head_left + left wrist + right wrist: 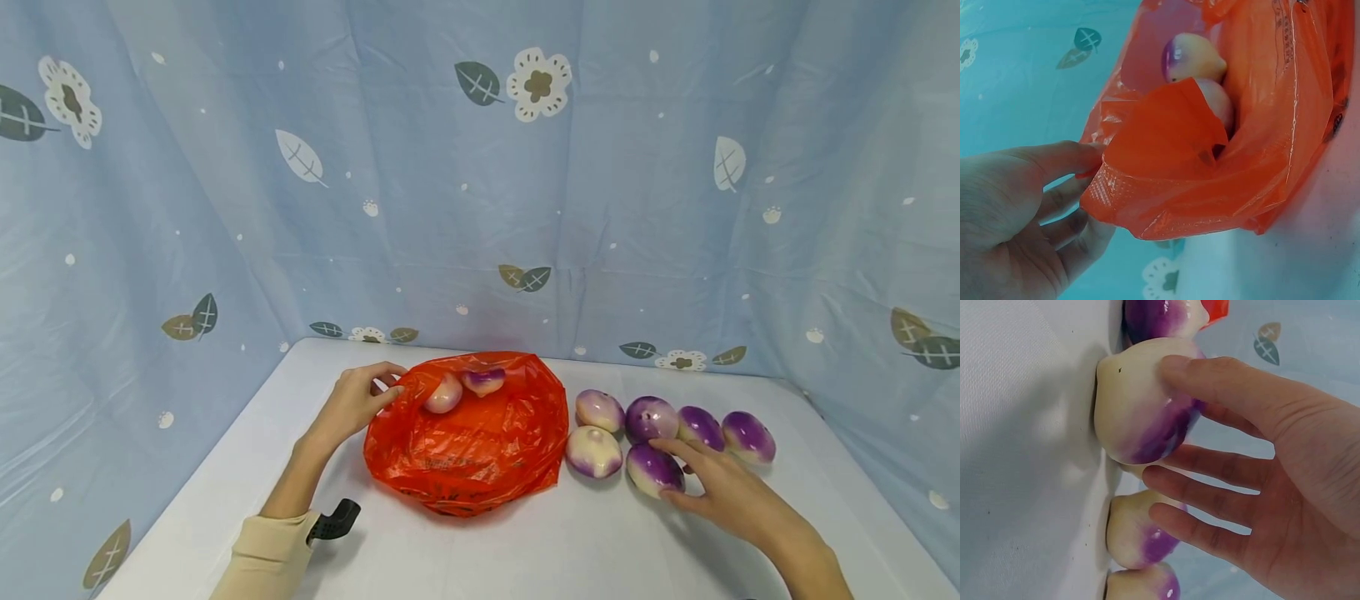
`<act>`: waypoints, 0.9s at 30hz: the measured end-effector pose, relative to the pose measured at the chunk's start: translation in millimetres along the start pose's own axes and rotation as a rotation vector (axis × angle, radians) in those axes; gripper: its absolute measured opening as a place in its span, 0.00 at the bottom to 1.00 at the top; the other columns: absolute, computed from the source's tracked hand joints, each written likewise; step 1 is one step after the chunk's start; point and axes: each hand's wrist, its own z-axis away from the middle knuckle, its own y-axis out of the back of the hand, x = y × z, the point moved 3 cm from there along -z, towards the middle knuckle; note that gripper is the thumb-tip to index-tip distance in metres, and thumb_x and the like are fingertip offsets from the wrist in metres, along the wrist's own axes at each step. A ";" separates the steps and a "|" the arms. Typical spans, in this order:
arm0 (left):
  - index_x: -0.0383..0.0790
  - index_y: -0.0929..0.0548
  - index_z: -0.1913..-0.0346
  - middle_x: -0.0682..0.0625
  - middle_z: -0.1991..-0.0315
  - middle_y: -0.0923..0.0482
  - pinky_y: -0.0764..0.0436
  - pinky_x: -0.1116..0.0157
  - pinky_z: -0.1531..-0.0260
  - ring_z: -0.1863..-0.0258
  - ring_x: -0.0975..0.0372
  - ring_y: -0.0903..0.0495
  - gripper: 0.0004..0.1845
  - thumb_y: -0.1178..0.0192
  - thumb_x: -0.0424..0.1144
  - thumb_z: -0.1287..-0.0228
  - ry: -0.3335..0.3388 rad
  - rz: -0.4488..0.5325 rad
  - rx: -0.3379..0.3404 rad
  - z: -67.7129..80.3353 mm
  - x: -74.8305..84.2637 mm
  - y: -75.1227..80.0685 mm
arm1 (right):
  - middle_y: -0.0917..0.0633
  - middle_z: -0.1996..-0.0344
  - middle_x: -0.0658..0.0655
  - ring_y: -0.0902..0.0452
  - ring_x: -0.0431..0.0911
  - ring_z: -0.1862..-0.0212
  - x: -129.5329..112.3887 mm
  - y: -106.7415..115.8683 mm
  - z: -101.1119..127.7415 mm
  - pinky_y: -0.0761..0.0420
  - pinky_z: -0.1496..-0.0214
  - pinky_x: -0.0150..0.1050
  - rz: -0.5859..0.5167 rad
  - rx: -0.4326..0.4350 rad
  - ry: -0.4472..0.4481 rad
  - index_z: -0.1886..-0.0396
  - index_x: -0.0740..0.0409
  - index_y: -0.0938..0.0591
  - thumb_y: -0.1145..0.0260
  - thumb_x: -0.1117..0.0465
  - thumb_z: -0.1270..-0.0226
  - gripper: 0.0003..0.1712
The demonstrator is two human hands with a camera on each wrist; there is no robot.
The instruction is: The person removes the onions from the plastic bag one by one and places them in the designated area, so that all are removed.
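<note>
Fingers of the left hand point(358, 403) pinched the rim of a crumpled orange plastic bag point(472, 442) that lay on the white table point(525, 550), holding its mouth open; two purple-and-white turnips point(462, 388) sat inside the bag near that rim. Just right of the bag lay six more round purple-and-white turnips point(667, 433) in a cluster. The right hand point(731, 492) was spread, thumb and fingers resting around the nearest turnip point(654, 469) of the cluster without closing on it.
</note>
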 end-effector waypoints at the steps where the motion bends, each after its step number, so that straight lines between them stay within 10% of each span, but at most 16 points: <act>1: 0.43 0.16 0.49 0.45 0.63 0.15 0.17 0.72 0.76 0.76 0.62 0.19 0.13 0.35 0.34 0.36 0.001 0.001 -0.001 0.1 -0.8 0.1 | 0.18 0.43 0.59 0.15 0.47 0.57 -0.3 -0.2 0.0 0.15 0.55 0.48 0.003 0.002 -0.002 0.40 0.51 0.22 0.22 0.51 0.50 0.35; 16: 0.43 0.16 0.49 0.44 0.62 0.14 0.17 0.72 0.76 0.75 0.63 0.20 0.13 0.35 0.34 0.36 0.000 -0.002 -0.002 0.2 -1.6 -1.0 | 0.18 0.43 0.59 0.14 0.50 0.57 -0.8 4.9 2.3 0.17 0.55 0.53 -0.010 0.020 -0.010 0.39 0.49 0.22 0.23 0.46 0.49 0.36; 23: 0.42 0.16 0.49 0.44 0.62 0.14 0.18 0.72 0.77 0.76 0.63 0.19 0.13 0.35 0.34 0.36 -0.013 -0.006 0.008 0.1 -1.4 0.1 | 0.19 0.41 0.65 0.17 0.62 0.50 -2.7 6.6 2.4 0.52 0.31 0.74 -0.070 0.039 0.002 0.39 0.53 0.23 0.22 0.51 0.50 0.37; 27: 0.43 0.16 0.50 0.44 0.62 0.14 0.18 0.73 0.77 0.76 0.63 0.19 0.13 0.35 0.35 0.37 -0.018 -0.009 0.013 -0.6 -0.4 0.5 | 0.20 0.40 0.65 0.22 0.66 0.43 -6.4 9.2 -0.5 0.56 0.30 0.75 -0.059 0.039 -0.004 0.38 0.54 0.24 0.23 0.50 0.49 0.38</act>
